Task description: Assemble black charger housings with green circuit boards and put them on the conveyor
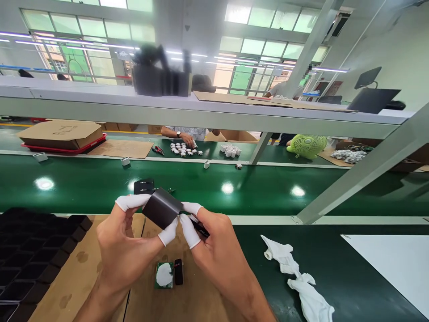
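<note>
My left hand (122,246) grips a smooth black plastic housing (162,208) by its far and near edges, thumb below and fingers above. White finger covers sit on the fingertips of both hands. My right hand (219,250) pinches at the housing's right end, with a slim black strip bearing pale lettering (201,228) beneath its fingers. How the strip joins the housing is hidden by the fingertips. Below the hands, a green circuit board (164,275) with a white patch lies on the brown board (147,304). Beside it lies a small black oblong part (178,272), with a red wire between them.
Rows of black housings (30,259) stand at left. A green belt (261,192) crosses ahead, carrying another black piece (144,186). White gloves or cloth (310,290) lie at right. A slanted metal post (351,170) rises there. Across the belt, a co-worker's hand (189,141) touches small white parts.
</note>
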Available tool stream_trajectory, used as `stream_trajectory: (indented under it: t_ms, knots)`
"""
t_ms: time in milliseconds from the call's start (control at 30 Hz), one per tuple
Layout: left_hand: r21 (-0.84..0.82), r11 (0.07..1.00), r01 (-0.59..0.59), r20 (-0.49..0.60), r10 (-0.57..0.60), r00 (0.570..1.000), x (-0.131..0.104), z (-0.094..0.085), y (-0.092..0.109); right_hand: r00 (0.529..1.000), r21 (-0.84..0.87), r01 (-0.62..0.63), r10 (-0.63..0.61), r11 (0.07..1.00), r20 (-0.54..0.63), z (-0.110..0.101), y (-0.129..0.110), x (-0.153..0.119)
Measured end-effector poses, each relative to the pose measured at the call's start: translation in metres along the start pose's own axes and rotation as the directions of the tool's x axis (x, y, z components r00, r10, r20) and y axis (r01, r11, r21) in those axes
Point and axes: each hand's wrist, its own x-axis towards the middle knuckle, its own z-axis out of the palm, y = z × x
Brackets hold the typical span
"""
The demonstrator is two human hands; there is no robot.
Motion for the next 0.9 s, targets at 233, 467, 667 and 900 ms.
stream_trajectory:
  t_ms: [233, 467, 667, 900]
  knots:
    - [-0.004, 0.999, -0.047, 0.023, 0.047, 0.999, 0.004, -0.005, -0.003, 1.000, 0.058, 0.014, -0.014, 0.998, 0.004, 0.001, -0.001, 0.000]
    - [-0.057, 0.998, -0.009, 0.036, 0.011, 0.999, 0.006, 0.002, -0.008, 0.999, 0.067, -0.038, 0.038, 0.997, -0.003, 0.000, 0.003, 0.005]
    - [-0.342, 0.845, 0.411, 0.194, -0.364, 0.911, 0.018, 0.012, -0.016, 0.998, -0.201, -0.011, -0.001, 0.979, -0.059, -0.018, -0.008, -0.009]
    - [-0.486, 0.583, 0.651, 0.426, -0.493, 0.759, 0.022, 0.013, -0.004, 0.942, -0.296, 0.131, -0.212, 0.946, -0.260, -0.039, -0.014, -0.021]
